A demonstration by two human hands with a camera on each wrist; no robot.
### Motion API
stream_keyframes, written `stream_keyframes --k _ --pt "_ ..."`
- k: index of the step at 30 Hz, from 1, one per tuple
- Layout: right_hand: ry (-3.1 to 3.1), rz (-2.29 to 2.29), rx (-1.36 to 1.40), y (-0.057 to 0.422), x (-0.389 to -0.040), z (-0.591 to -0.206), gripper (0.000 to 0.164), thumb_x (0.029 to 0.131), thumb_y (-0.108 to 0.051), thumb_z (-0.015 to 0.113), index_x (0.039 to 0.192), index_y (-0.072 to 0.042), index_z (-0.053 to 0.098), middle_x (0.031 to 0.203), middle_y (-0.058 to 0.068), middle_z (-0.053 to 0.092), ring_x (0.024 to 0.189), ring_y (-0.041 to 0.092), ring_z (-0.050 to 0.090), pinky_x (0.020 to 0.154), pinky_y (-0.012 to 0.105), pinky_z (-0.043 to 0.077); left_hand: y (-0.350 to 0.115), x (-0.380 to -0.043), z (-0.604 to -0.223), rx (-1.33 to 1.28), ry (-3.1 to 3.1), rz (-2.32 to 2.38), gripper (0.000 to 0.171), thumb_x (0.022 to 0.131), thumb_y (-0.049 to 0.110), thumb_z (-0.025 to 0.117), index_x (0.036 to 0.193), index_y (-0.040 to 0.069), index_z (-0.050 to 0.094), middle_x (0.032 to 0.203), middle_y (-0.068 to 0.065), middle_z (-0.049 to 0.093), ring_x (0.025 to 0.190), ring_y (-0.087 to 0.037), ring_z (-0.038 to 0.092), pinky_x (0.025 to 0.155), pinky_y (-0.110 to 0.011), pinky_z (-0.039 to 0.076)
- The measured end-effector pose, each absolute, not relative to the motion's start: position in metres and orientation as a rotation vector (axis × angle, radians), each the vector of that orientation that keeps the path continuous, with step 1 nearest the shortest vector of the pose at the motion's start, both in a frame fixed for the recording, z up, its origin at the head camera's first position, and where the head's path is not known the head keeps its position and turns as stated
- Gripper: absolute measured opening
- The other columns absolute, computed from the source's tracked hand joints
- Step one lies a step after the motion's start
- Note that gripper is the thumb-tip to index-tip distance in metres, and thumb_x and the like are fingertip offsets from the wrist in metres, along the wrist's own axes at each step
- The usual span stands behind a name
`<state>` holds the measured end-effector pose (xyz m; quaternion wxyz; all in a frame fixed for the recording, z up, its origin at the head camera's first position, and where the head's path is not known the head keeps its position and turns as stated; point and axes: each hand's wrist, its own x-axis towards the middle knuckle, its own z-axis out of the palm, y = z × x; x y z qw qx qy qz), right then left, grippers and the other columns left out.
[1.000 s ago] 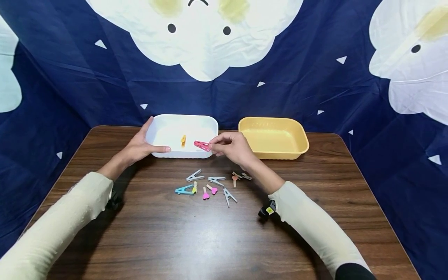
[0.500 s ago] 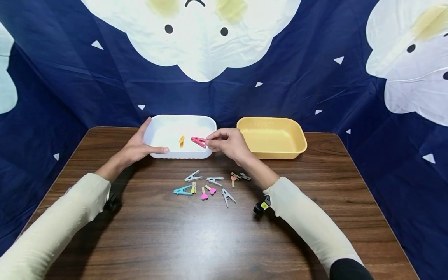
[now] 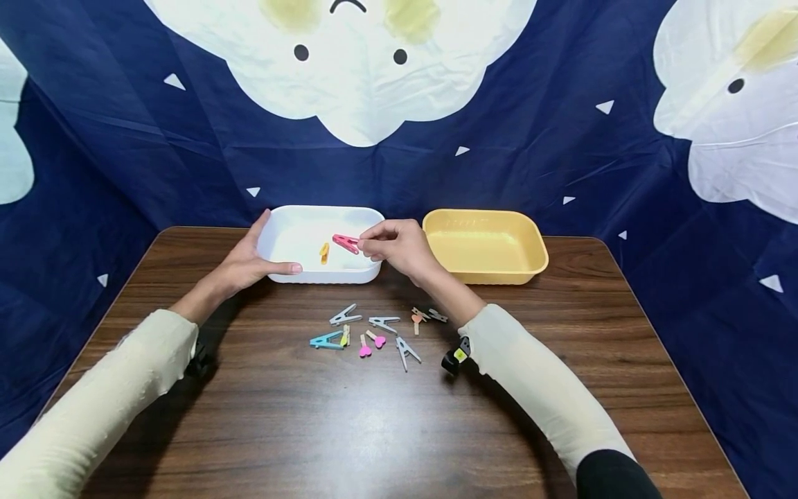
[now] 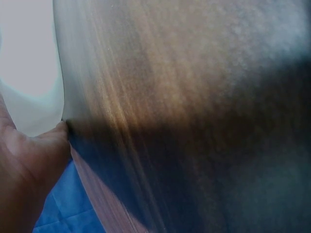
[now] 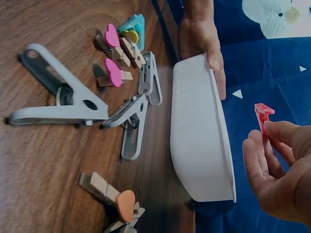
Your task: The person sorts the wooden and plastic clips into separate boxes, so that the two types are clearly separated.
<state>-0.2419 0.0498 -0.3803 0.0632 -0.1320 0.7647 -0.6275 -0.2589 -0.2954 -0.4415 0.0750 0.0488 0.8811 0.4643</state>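
Note:
A pink clothespin (image 3: 346, 243) is pinched between the thumb and fingertips of my right hand (image 3: 402, 247), held over the right part of the white tray (image 3: 324, 277). Its red-pink end also shows in the right wrist view. My left hand (image 3: 246, 260) rests against the tray's left end, fingers straight and spread. The thumb lies along the front rim, and the index finger reaches up the left side. One yellow clothespin (image 3: 324, 254) sits inside the tray. The left wrist view shows this hand's thumb (image 4: 51, 136) at the white rim.
A yellow tray (image 3: 486, 278) stands to the right. On the wooden table (image 3: 249, 416) in front lie grey clothespins (image 3: 407, 350), a blue clothespin (image 3: 325, 340), small wooden clips with pink hearts (image 3: 365, 349), and a clip with an orange heart (image 3: 416, 319). A blue cloth (image 3: 399, 166) hangs behind.
My right hand has moved left and farther back over the white tray, with the pink clothespin still pinched. The left hand stays in place at the tray.

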Motion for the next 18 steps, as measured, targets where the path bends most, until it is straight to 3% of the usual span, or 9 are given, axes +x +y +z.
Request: stream_keyframes --k 15,18 --pt "2.314 -1.909 -0.32 0.035 -0.254 -0.379 0.01 0.099 -0.005 0.086 0.107 0.001 0.087 0.095 0.016 0.085 0.077 0.011 0.078 0.08 0.031 0.07 -0.294 -0.258 -0.442 0.131 2.639 1.39 0.152 0.085 0.028 0.101 0.18 0.024 -0.017 0.191 -0.014 -0.008 0.176 -0.043 0.004 0.142 -0.068 0.008" --pt "2.306 -1.903 -0.297 0.033 -0.256 -0.38 0.011 0.099 -0.004 0.085 0.109 0.001 0.086 0.099 0.018 0.086 0.084 0.021 0.083 0.08 0.031 0.07 -0.294 -0.258 -0.442 0.115 2.639 1.377 0.152 0.085 0.03 0.101 0.18 0.025 -0.018 0.191 -0.013 -0.008 0.176 -0.043 0.004 0.142 -0.068 0.008"
